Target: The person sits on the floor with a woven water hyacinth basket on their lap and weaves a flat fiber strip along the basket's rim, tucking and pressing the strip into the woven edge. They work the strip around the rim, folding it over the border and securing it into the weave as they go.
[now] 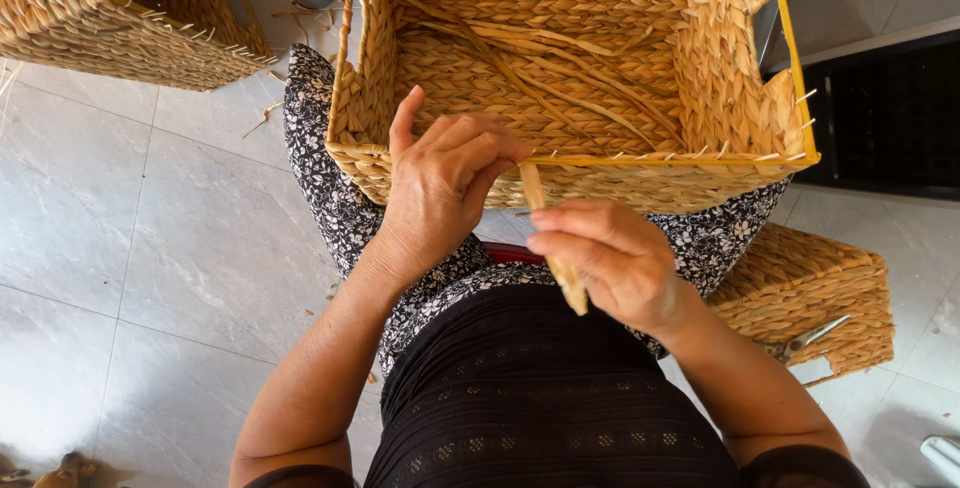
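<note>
A square woven straw basket [700, 78] with a yellow wire rim rests on my lap, its open top facing me. My left hand [440, 183] presses on the near rim, fingers pinched where a flat straw strand [555, 248] meets the rim. My right hand [615, 258] is closed around that strand just below the rim and holds it taut toward my body. Several loose strands lie across the inside of the basket.
A second woven basket [130, 18] stands on the grey tiled floor at the upper left. A smaller woven basket [810, 293] sits by my right side with metal scissors [810, 338] on it. A dark mat lies at the right edge.
</note>
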Motion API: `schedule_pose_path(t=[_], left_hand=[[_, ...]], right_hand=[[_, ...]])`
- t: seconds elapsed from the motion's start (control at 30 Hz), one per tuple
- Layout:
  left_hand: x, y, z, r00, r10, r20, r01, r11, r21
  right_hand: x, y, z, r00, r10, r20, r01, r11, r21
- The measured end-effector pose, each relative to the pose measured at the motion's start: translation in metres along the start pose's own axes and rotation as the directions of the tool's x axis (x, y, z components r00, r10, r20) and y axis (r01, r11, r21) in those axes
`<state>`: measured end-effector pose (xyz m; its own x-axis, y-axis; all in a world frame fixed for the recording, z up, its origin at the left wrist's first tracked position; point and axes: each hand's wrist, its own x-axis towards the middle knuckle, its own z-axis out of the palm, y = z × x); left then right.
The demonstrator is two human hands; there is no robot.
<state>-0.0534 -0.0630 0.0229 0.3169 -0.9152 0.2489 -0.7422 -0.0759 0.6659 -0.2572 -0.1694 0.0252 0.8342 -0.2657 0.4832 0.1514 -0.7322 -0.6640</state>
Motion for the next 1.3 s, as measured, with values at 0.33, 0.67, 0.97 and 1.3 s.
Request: schedule_pose_path(t=[0.33,0.67,0.97,1.3], left_hand=[[0.007,0.004,-0.003,1.0,-0.006,0.016,0.005,0.998,0.062],[0.008,0.009,0.008,0.989,-0.148,-0.005,0.148,0.987,0.055],[0.017,0.011,0.007,0.976,-0.199,0.084,0.188,0.974,0.126],[0.013,0.01,0.016,0.991,-0.131,0.04,0.119,0.968,0.22]], right_hand=[[0.077,0.05,0.006,0.976,0.15,-0.157,-0.147,0.989,0.033],[0.101,0.068,-0.02,0.991,0.001,0.134,0.038,0.957,-0.286],[0.087,0.073,-0.021,0.927,0.344,0.148,-0.322,0.934,-0.152],[0.088,0.063,-0.011,0.878,0.46,0.133,-0.472,0.878,0.074]])
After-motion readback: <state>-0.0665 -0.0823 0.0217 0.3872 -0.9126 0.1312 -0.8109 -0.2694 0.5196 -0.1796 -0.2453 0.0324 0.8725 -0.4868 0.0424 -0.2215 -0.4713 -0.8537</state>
